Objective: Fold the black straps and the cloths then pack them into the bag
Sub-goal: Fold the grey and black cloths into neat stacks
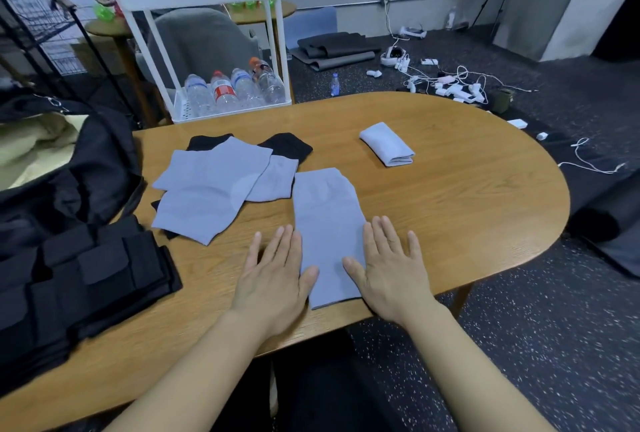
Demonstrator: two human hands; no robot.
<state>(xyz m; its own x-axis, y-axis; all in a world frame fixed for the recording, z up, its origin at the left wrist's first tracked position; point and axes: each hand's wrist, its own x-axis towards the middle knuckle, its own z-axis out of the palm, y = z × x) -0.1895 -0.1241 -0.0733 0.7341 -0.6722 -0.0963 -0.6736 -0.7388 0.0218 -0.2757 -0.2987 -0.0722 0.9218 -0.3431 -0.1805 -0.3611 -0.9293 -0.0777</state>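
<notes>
Grey-blue cloth [327, 234] lies flat between straight, spread fingers [280, 241], the left hand [277, 275] and right hand [388, 268] pressing its two long edges near the surface's [467, 216] front edge, its long axis running away from the person, both hands equally near. Beyond to the left lies a heap of unfolded cloths [214, 185] over black pieces; a folded cloth [388, 144] sits toward the far edge, with black straps [86, 279] and the open bag [69, 161] at the left end, nothing blocking a fold.
</notes>
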